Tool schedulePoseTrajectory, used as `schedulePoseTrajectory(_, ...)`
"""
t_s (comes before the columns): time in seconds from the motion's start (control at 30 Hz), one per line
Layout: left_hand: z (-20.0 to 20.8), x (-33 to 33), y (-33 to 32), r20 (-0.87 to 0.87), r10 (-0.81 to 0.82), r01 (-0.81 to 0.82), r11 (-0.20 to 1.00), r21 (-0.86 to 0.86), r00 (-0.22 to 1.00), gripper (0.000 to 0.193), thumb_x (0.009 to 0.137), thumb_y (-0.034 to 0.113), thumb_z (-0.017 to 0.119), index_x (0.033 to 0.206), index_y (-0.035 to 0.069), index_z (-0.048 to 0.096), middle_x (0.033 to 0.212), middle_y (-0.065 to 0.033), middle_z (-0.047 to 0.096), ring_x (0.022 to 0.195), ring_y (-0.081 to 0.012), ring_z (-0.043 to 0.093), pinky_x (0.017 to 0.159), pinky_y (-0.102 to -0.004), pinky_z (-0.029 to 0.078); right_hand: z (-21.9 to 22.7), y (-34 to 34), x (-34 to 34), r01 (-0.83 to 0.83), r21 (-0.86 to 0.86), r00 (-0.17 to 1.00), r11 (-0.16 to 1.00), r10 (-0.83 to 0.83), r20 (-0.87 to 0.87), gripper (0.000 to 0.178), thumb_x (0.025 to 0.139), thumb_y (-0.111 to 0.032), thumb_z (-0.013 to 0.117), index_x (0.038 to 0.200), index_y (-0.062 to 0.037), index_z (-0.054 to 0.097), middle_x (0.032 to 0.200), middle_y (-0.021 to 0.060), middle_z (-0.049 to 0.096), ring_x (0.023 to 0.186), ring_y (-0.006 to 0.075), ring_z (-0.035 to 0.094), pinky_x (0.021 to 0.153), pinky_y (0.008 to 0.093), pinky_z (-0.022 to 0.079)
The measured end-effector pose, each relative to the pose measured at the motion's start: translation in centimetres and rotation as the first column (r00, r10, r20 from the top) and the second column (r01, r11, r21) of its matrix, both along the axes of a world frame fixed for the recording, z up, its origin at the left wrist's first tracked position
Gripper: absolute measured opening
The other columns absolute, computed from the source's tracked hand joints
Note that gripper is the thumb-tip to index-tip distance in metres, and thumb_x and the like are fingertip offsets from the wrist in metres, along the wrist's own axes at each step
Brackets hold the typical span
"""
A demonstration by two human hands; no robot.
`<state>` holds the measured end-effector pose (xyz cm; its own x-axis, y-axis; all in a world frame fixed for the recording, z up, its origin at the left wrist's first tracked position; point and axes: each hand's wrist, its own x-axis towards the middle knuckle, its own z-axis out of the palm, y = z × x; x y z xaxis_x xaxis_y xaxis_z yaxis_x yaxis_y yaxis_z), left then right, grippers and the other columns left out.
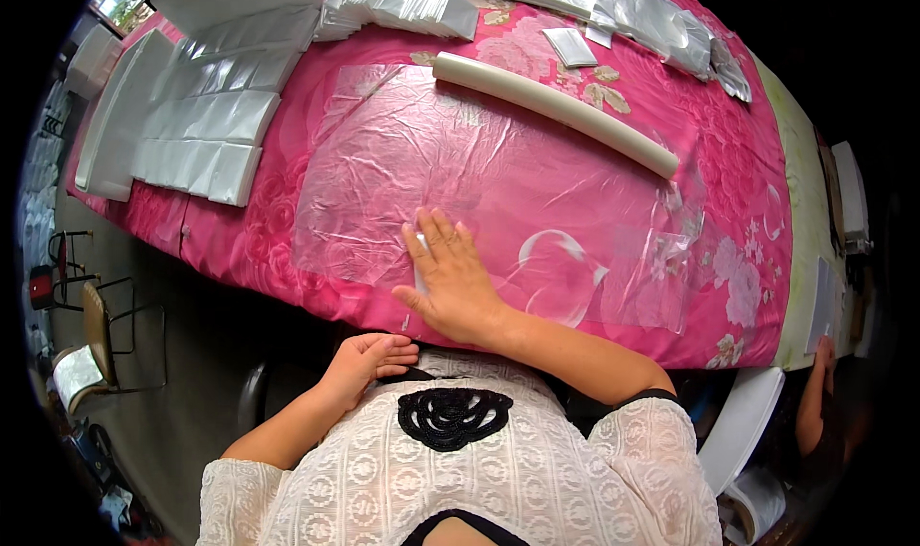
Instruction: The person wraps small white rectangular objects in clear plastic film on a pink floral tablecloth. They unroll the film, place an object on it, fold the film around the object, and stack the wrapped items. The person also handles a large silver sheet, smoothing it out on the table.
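My right hand lies flat with its fingers spread on a clear plastic sheet. A small white piece shows at the edge of this hand, between thumb and forefinger; the rest of it is hidden under the palm. Close to my waist, at the near table edge, my left hand rests with fingers loosely stretched and nothing visible in them. Across the far part of the sheet lies a long cream-coloured tube.
Rows of white folded packets lie at the left, beside a white plastic bin. Stacked packets, a single packet and silvery bags sit along the back. A chair stands at the left; another person's hand shows far right.
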<state>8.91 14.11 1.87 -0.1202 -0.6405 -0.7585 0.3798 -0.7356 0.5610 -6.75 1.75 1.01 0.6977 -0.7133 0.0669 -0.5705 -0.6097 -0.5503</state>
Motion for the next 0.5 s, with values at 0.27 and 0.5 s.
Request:
schedulePoseTrajectory(0.27, 1.3, 1.3, -0.3, 0.725, -0.287, 0.553, 0.819, -0.152, 0.626, 0.009, 0.077, 0.006, 0.061, 0.078, -0.002, 0.065, 0.064, -0.0087, 0.063, 0.055, -0.0104, 0.058, 0.053, -0.0230, 0.045, 2.4, 3.3, 1.4, -0.309, -0.049, 0.940, 0.950, 0.313, 0.139, 0.035, 0.079, -0.025, 0.060, 0.108, -0.0066, 0.058, 0.138, 0.0193, 0.031, 0.134, 0.0350, 0.018, 0.108, 0.0498, 0.010)
schedulePoseTrajectory(0.5, 4.0, 1.2, -4.1, 0.818, 0.072, 0.574, 0.677, -0.461, 0.571, 0.026, 0.073, 0.005, 0.067, 0.099, 0.001, 0.062, 0.088, -0.0129, 0.065, 0.081, -0.0192, 0.064, 0.071, -0.0278, 0.050, 4.6, -7.6, -6.0, -0.157, 0.008, 0.960, 0.988, 0.151, 0.234, 0.009, 0.073, -0.012, 0.067, 0.079, -0.0052, 0.063, 0.093, 0.0045, 0.061, 0.095, 0.0223, 0.051, 0.085, 0.0374, 0.039)
